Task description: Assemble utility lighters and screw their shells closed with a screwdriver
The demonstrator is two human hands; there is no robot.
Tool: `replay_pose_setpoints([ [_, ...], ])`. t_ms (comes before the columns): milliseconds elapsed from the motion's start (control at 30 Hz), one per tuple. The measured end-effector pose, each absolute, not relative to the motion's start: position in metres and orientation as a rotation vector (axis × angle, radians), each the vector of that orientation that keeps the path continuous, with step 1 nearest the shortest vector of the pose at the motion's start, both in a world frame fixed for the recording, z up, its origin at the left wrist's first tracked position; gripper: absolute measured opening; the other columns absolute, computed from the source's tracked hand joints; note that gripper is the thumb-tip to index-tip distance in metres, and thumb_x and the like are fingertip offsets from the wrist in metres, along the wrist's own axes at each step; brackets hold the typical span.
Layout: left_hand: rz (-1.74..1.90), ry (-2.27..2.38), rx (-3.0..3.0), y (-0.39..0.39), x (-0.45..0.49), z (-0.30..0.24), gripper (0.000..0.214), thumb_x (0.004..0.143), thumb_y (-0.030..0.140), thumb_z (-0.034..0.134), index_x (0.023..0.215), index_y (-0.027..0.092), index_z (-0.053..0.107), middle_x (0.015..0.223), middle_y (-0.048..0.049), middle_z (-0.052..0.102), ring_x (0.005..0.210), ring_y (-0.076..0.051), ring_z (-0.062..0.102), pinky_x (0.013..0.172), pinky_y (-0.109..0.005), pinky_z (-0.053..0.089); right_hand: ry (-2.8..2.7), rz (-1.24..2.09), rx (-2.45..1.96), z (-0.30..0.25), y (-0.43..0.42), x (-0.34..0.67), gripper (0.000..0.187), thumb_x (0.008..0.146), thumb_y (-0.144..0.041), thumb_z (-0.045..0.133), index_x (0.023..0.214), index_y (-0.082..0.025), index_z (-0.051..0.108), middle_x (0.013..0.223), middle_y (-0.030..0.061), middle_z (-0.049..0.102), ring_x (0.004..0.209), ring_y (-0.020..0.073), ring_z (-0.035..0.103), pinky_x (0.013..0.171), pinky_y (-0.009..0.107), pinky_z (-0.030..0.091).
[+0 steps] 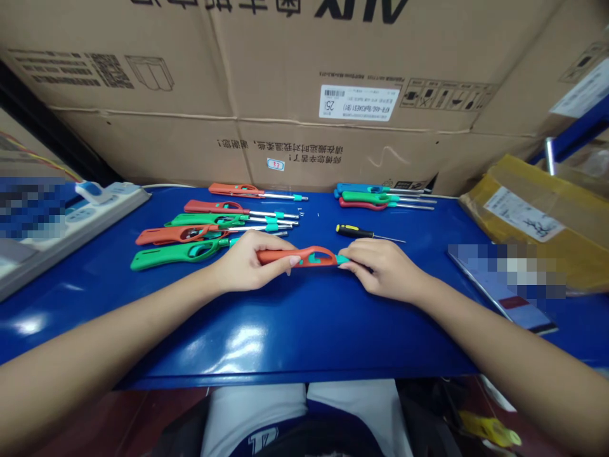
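An orange lighter [318, 256] with a long nozzle style body is held level between both hands, above the blue table. Its handle end is wrapped by my left hand [250, 261], thumb along the side. Fingers of my right hand [380, 265] pinch the teal collar at the other end, hiding whatever lies beyond it. Just behind the right hand lies a screwdriver [354, 231] with a black and yellow handle. Left of my left hand rest several long lighters, among them a green one [166, 255] and an orange one [174, 234].
At the back right lie a few more lighters, including a green one [365, 197]. A power strip [102, 209] runs along the left edge. To the right are a phone-like flat object [528, 314] and a yellow-taped parcel [566, 235]. A large cardboard box [285, 127] stands behind.
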State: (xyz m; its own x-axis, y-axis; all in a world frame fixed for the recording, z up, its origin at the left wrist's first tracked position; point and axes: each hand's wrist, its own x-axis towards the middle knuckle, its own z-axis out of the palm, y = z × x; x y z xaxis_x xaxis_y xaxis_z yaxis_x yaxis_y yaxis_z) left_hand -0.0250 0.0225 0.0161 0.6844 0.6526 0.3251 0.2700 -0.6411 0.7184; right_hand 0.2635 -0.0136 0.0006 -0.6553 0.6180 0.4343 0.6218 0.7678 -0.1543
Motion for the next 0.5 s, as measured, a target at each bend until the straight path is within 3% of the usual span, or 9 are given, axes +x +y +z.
replay_pose_setpoints([
  [333,0.739,0.766,2.181,0.028,-0.024,0.016,0.029,0.092,0.040,0.066,0.088,0.013,0.076,0.076,-0.0053,0.076,0.063,-0.014,0.066,0.057,-0.021,0.050,-2.449,0.103,-1.042,0.005,-0.013,0.262,0.020,0.101,-0.027,0.053,0.102,-0.018,0.071,0.100,0.0095,0.078,0.092,0.0234,0.071,0.084,0.036,0.054],
  [433,0.744,0.919,2.056,0.034,-0.022,0.014,0.035,0.095,0.045,0.061,0.096,0.013,0.076,0.064,-0.0020,0.070,0.054,-0.013,0.061,0.050,-0.021,0.046,-2.405,0.157,-1.225,0.009,-0.010,0.266,0.017,0.097,-0.027,0.057,0.101,-0.019,0.071,0.102,0.0085,0.078,0.090,0.0237,0.071,0.078,0.035,0.052],
  [500,0.780,1.001,1.902,0.039,-0.022,0.012,0.040,0.098,0.047,0.054,0.090,0.013,0.073,0.052,0.0010,0.060,0.045,-0.011,0.054,0.045,-0.021,0.043,-2.364,0.181,-1.339,0.011,-0.008,0.270,0.017,0.096,-0.029,0.057,0.099,-0.019,0.071,0.101,0.0081,0.077,0.084,0.0228,0.071,0.070,0.032,0.050],
])
